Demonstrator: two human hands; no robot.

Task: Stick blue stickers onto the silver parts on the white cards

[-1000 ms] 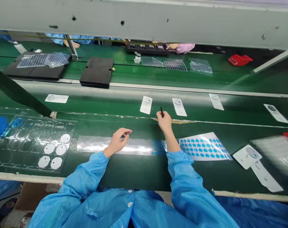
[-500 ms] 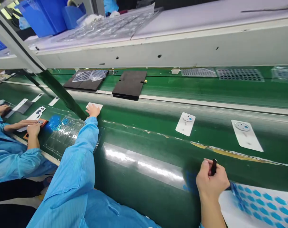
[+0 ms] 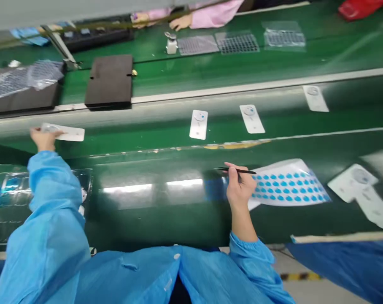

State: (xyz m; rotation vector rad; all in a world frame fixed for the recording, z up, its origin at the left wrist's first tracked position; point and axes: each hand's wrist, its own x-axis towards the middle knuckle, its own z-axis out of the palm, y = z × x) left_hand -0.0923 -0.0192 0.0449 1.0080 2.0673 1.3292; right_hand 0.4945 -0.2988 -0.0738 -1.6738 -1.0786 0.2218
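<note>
Far to the left, my left hand [image 3: 45, 138] grips the left end of a flat white panel [image 3: 73, 133] with rounded corners. Its fingers cover part of that end, and I cannot tell whether the panel is lifted. My right hand [image 3: 240, 185] holds black tweezers [image 3: 246, 171] near the middle, their tips pointing left. Just right of that hand lies a white sheet of blue stickers [image 3: 286, 185]. Beyond it on the green belt [image 3: 166, 157] rest two more white panels, a nearer-left one [image 3: 194, 131] and another to its right [image 3: 256, 126], each with a round disc and blue dot.
Black foam blocks [image 3: 111, 80] stand at the back left. Perforated sheets [image 3: 237, 43] lie across the far belt, near a person's pink sleeve [image 3: 215, 14]. A clear plastic tray [image 3: 16, 211] is under my left arm. Overlapping white panels [image 3: 345, 190] lie at right.
My view has swung right and down. My left hand has gone from resting over the white panel to gripping its end. The tweezers in my right hand now point left.
</note>
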